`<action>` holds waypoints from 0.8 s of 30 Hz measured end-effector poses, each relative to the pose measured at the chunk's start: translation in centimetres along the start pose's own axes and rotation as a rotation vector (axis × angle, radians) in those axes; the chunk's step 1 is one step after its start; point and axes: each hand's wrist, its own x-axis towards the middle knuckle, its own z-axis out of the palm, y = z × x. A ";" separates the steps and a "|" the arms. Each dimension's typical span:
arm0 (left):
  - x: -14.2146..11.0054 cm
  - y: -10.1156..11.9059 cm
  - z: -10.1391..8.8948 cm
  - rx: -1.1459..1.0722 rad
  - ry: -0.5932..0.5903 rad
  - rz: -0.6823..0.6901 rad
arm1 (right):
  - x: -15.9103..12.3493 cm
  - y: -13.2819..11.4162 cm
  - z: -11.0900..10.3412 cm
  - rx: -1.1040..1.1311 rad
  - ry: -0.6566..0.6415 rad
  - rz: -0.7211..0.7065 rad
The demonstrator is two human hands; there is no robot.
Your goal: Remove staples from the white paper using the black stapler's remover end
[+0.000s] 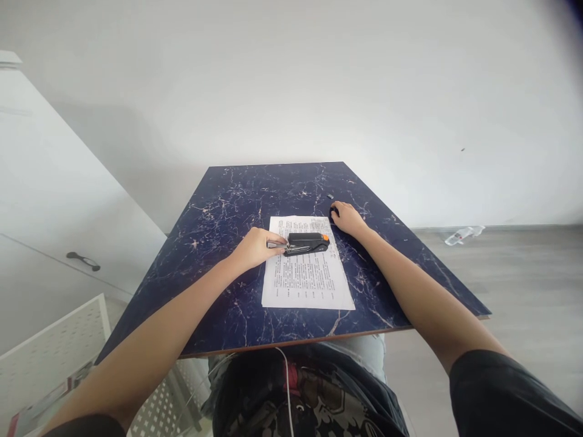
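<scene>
A black stapler with an orange piece at its right end lies across a printed sheet of paper. At its left end, my left hand is closed, thumb and fingers pinching round the stapler's metal part. My right hand rests on the table just past the sheet's far right corner, its fingers curled in. Whatever may be inside those curled fingers is hidden. A small dark piece, too small to name, lies just beyond my right hand.
The dark blue marbled table meets a white wall at its far side. On the left stand a white cabinet and a white perforated rack. Some clear plastic lies on the floor at right. A white cable hangs over my lap.
</scene>
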 end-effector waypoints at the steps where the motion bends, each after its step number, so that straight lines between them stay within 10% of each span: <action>1: 0.0 0.0 0.0 0.009 -0.005 0.000 | 0.0 0.0 0.0 0.000 0.000 0.001; 13: 0.1 1.3 -0.3 0.076 -0.112 -0.283 | 0.0 0.2 0.0 0.000 -0.001 -0.008; 24: 0.1 1.7 -0.1 0.157 -0.120 -0.251 | 0.2 0.4 0.1 0.002 -0.002 -0.018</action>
